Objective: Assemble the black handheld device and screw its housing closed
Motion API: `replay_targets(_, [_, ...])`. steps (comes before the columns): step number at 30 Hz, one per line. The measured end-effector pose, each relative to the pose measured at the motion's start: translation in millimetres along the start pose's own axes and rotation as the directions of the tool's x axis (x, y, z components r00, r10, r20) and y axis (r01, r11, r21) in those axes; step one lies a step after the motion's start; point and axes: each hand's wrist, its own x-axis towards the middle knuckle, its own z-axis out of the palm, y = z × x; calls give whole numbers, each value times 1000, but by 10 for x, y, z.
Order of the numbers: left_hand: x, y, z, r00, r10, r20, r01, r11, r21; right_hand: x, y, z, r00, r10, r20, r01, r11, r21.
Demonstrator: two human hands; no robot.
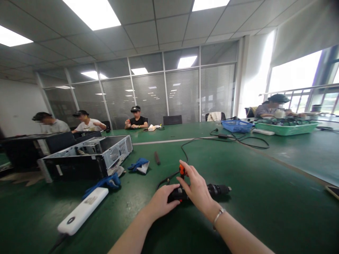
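Note:
A black power tool [218, 189], apparently a corded electric drill, lies on its side on the green table [267, 197]. My left hand [162, 200] is wrapped round its left end and holds it against the tabletop. In my right hand [197, 185], fingers and thumb close round the orange-and-black handle of a screwdriver [182, 169]. The screwdriver stands upright over the tool's body. Its tip is hidden, so I cannot tell whether it sits in a screw. A black cord [182, 150] runs from behind my left hand toward the back of the table.
To the left are an opened computer case [76, 162], blue-and-grey gloves [139, 165] and a white power strip [83, 210]. A dark brown bar [157, 158] lies ahead. Blue [237, 126] and green baskets [288, 128] stand at back right. A phone [333, 191] rests at the right edge. Several people sit around.

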Motion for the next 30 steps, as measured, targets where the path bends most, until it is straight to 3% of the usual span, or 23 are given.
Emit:
replay_targets(9, [6, -22, 13, 1000, 0, -8, 0, 1000, 14, -8, 19, -3, 1000, -20, -2, 20, 1000, 21])
replay_targets(14, [7, -22, 15, 1000, -13, -10, 14, 1000, 21, -6, 71, 4, 998, -26, -61, 27, 1000, 8])
replay_targets(20, [8, 18, -13, 1000, -2, 0, 2, 1000, 2, -7, 1, 8, 998, -55, 4, 55, 997, 53])
replay_targets(26, [3, 9, -5, 1000, -10, -4, 10, 1000, 10, 4, 30, -15, 1000, -1, -31, 2, 1000, 11])
replay_targets(30, [10, -12, 9, 1000, -18, 1, 18, 1000, 20, -4, 23, -6, 999, -30, 9, 30, 999, 18])
